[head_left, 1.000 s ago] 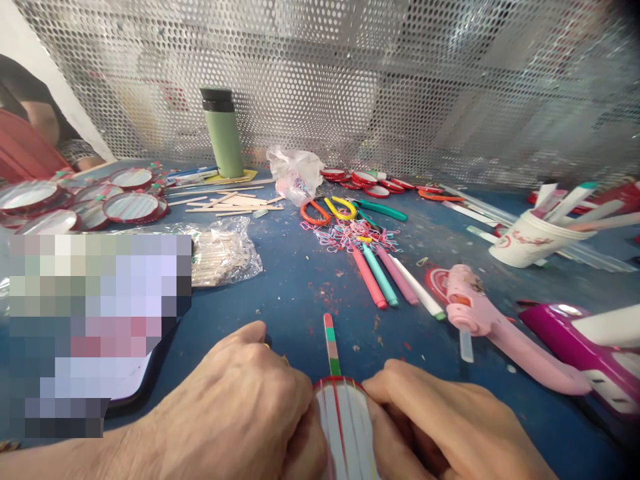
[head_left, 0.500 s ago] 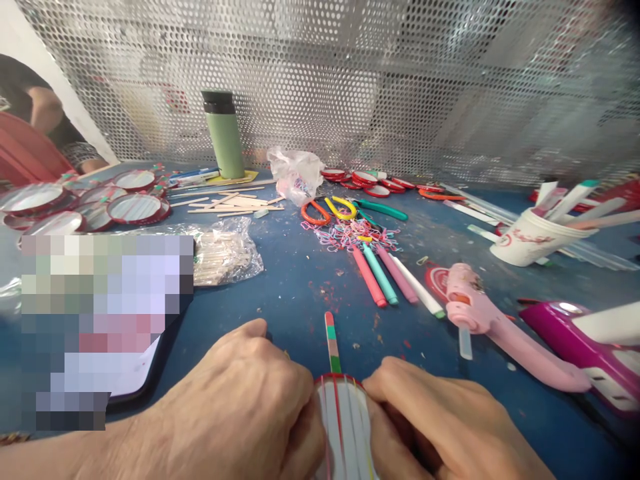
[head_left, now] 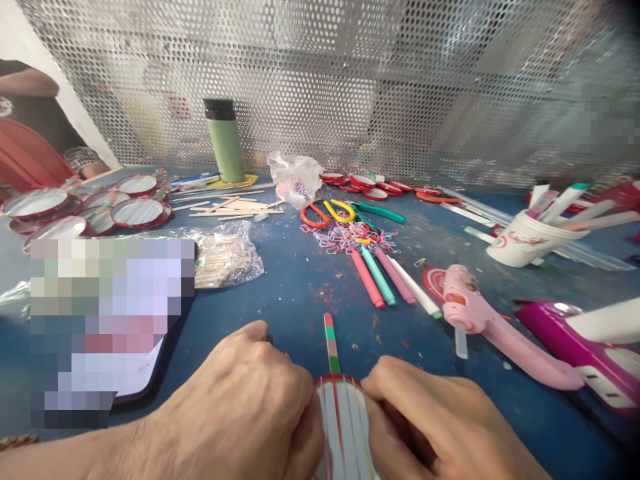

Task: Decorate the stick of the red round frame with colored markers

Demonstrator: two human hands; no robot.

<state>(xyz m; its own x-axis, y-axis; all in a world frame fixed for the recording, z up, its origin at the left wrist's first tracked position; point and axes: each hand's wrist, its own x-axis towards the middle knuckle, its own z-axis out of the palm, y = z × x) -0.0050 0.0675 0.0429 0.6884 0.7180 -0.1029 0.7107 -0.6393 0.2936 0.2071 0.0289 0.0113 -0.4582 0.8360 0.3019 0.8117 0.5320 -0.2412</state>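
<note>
Between my two hands, at the bottom middle, is a small toy banjo (head_left: 345, 427): a pale round disc with a red rim. Red, white and yellow bands run lengthwise over it. A craft stick (head_left: 332, 343) striped in red, teal, tan and green sticks out from its far edge. My left hand (head_left: 250, 400) grips the left side of the rim with curled fingers. On the opposite side my right hand (head_left: 440, 420) pinches the rim, thumb and forefinger closed on it. My hands hide much of the disc, and its near end is out of frame.
A phone (head_left: 150, 370) and bagged sticks (head_left: 230, 257) lie left, with finished red-rimmed discs (head_left: 137, 212) behind. Ahead are scissors (head_left: 340, 212), small rubber bands (head_left: 345, 238) and markers (head_left: 367, 279). A pink glue gun (head_left: 515, 340), purple power strip (head_left: 555, 333) and paper cup (head_left: 525, 240) stand right. A person sits far left.
My hands keep the same hold on the toy banjo, which has barely moved. The view has shifted slightly. The person at far left has changed arm position.
</note>
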